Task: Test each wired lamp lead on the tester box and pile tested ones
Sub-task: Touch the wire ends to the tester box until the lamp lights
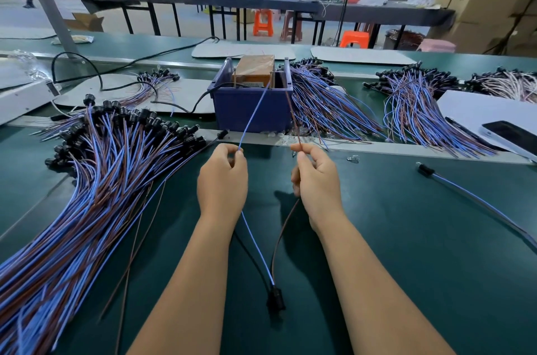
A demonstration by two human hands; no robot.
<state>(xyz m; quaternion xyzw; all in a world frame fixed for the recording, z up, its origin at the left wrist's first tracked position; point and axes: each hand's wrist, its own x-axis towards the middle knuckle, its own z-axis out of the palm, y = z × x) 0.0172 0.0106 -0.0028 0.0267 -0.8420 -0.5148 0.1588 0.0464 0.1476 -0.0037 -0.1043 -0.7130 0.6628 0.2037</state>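
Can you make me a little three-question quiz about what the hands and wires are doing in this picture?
1. True or false: the left hand pinches the thin blue wire.
2. Which wire does the right hand pinch? A) thin brown wire B) black cable
3. Fill in: both wires run up to the dark blue plastic ____.

Key: 1 true; 2 A; 3 box. The two wires join at a small black lamp socket below the hands.

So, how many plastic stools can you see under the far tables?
4: an orange stool, a pink stool beside it, another orange stool further right, and a pink stool rightmost. More may be hidden.
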